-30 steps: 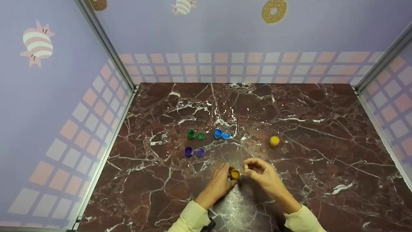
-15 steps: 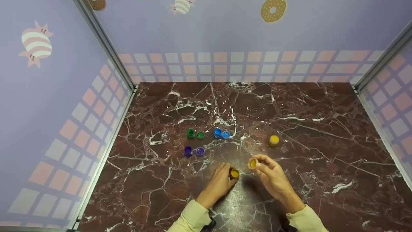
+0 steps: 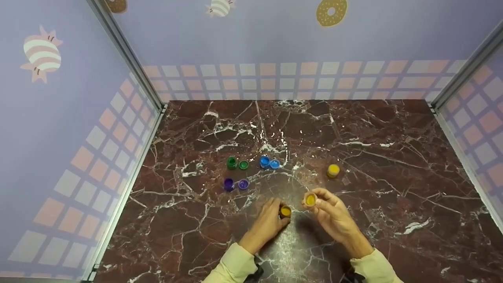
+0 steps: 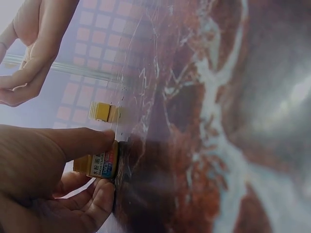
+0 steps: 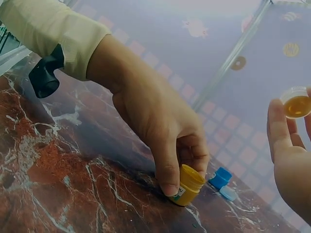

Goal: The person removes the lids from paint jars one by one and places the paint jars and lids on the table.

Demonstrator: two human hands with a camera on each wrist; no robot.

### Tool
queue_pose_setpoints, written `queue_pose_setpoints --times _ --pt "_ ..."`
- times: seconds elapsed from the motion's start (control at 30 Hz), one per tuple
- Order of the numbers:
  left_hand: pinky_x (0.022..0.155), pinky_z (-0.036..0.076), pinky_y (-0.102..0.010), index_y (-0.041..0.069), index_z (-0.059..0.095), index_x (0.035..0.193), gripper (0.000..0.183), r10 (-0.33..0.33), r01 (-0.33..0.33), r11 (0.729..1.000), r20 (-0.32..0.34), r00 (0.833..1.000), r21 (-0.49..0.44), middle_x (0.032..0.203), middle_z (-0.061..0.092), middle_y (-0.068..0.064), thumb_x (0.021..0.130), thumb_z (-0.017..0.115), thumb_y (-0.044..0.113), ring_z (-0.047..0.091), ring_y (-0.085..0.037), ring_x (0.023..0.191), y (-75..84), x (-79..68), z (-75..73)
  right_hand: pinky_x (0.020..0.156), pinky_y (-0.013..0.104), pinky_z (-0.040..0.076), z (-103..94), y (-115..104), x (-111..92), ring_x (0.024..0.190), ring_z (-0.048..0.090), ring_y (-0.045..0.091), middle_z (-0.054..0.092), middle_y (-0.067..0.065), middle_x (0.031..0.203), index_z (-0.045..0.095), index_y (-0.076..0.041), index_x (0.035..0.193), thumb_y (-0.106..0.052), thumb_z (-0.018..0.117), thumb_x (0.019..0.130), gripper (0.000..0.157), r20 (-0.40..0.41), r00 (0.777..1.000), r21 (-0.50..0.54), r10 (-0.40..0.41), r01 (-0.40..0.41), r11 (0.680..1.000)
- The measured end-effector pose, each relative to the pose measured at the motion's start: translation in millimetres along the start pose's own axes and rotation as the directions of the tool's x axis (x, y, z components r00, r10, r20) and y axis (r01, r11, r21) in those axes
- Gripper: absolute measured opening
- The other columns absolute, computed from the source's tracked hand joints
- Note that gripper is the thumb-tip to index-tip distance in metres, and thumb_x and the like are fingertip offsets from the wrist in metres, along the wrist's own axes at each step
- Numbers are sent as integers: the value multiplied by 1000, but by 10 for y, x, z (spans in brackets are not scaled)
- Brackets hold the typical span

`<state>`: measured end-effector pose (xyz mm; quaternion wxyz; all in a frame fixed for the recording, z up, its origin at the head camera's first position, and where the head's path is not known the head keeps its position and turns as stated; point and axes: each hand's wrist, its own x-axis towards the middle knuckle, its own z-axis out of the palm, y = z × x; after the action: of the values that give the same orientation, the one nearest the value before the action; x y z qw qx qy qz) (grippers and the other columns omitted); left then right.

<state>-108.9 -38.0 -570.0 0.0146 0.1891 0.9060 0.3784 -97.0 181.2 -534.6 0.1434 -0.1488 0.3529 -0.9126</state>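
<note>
While the table (image 3: 393,228) lies below, the left hand (image 3: 269,221) and right hand (image 3: 335,217) hold 1 thing each. The left's open jar (image 3: 285,212), standing on the table, could spill if bumped; the right's raised lid (image 3: 310,200) could drop if pinched loosely.

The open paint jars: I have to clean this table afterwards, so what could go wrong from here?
The left hand grips the open yellow jar; a careless nudge might tip it and spill paint.
The right hand holds the lid with paint inside it, which may drip or smear.
The green jar, blue jar and purple jar stand uncapped; a sleeve could knock one over.
</note>
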Motion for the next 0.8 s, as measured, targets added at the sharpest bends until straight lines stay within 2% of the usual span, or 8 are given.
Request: queue_pose_setpoints --times 0.3,0.57,0.8 --pt "85 54 -38 5 63 105 34 19 -18 999 -29 999 40 101 61 -6 81 86 8 63 -24 94 29 15 -9 99 29 50 -39 -7 -32 110 67 23 67 13 118 60 3 130 13 40 100 37 41 999 30 32 -34 999" --pt "84 54 -39 6 66 106 32 6 -2 995 -32 999 101 101 61 -5 82 86 11 64 -25 94 38 34 -16 101 29 50 -74 4 -60 111 66 23 67 13 119 61 3 129 13 39 100 38 29 999 19 36 -36 999" --pt "83 54 -39 7 66 106 31 7 -1 991 -44 999 135 100 62 -6 83 86 13 64 -25 92 -1 60 -29 105 32 48 -107 9 -74 115 65 25 66 15 123 59 4 129 14 41 99 36 62 997 39 34 -37 999"
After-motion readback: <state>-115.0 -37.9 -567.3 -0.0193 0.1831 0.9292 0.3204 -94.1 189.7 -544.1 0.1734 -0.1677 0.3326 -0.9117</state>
